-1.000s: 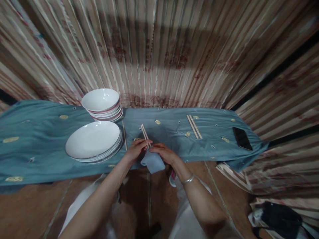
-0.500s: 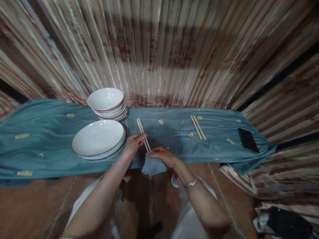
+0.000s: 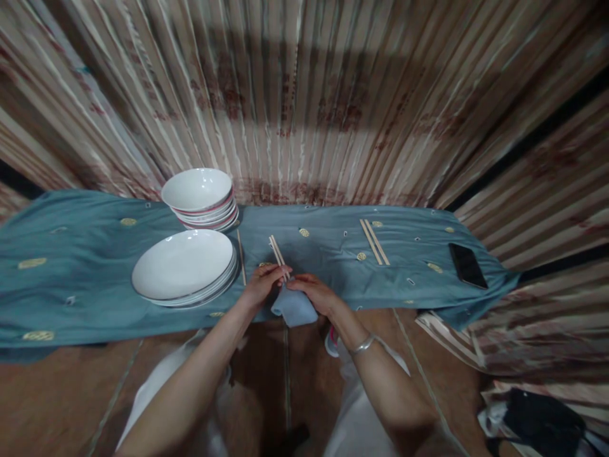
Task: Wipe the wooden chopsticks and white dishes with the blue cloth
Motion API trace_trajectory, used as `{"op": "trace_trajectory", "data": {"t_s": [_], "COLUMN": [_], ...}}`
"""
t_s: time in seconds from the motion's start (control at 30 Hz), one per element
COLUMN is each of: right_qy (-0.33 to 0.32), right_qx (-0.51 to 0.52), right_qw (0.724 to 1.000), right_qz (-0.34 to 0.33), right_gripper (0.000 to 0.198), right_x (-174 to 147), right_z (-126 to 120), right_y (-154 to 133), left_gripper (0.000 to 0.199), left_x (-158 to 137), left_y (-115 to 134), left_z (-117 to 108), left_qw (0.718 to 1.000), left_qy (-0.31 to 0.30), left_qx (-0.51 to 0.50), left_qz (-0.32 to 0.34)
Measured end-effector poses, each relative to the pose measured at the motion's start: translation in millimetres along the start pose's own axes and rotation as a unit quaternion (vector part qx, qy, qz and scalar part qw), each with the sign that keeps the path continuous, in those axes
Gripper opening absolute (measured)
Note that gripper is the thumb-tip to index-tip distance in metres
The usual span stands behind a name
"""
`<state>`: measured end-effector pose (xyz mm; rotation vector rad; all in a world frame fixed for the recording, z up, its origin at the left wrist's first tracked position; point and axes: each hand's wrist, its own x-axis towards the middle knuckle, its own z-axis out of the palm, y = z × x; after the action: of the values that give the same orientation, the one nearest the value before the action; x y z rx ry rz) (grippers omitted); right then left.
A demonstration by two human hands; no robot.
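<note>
My left hand (image 3: 264, 282) pinches a pair of light wooden chopsticks (image 3: 278, 249), whose far ends point up and away over the table. Close beside it, my right hand (image 3: 314, 292) grips a small light-blue cloth (image 3: 294, 308) around the chopsticks' near part; the cloth hides their lower ends. A single chopstick (image 3: 242, 257) lies on the table just left of my left hand. To the left stands a stack of white plates (image 3: 183, 263), and behind it a stack of white bowls (image 3: 198, 189) with red bands.
Another pair of chopsticks (image 3: 374, 242) lies on the blue-green tablecloth (image 3: 328, 254) to the right. A black phone (image 3: 468, 265) rests near the table's right end. Behind the table hangs a pleated curtain (image 3: 304, 95). A dark bag (image 3: 542, 416) is on the floor at lower right.
My left hand has slid down the chopsticks towards my right hand, so the two hands are now nearly touching. The chopsticks' far ends have come nearer, and the single chopstick shows more fully.
</note>
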<state>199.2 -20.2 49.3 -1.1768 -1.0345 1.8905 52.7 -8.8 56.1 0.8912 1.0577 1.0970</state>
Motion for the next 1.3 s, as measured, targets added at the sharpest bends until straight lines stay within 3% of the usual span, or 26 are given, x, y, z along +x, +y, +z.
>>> {"op": "trace_trajectory", "data": {"t_s": [0.13,0.4,0.7,0.8,0.93,1.07,1.3], "right_qy": [0.005,-0.048,-0.149,-0.114,0.019,0.141,0.11], "right_qx": [0.001,-0.053,-0.183,-0.199,-0.113,-0.1,-0.26], "right_qw": [1.0,0.997,0.969,0.972,0.991,0.97,0.935], "right_qz": [0.007,0.037,0.072,0.05,-0.062,-0.173,-0.215], "right_gripper": [0.024,0.03,0.021,0.017,0.028,0.021,0.017], "right_x": [-1,-10,-18,-20,-21,-17,-7], "right_z": [6,7,-20,-36,-55,-60,-36], "right_y": [-1,-1,3,0,-12,-21,-13], "left_gripper": [0.031,0.036,0.031,0.034,0.035,0.032,0.032], "left_x": [2,8,11,11,10,9,9], "left_y": [4,13,20,22,17,5,-6], "left_z": [-3,-13,-15,-16,-10,1,13], "left_qw": [0.999,0.995,0.993,0.993,0.996,0.999,0.999], "left_qy": [0.033,0.091,0.103,0.104,0.083,0.051,0.041], "left_qx": [-0.007,-0.027,-0.043,-0.05,-0.034,0.006,0.014], "left_qz": [0.001,0.013,0.038,0.034,0.015,0.013,0.015]}}
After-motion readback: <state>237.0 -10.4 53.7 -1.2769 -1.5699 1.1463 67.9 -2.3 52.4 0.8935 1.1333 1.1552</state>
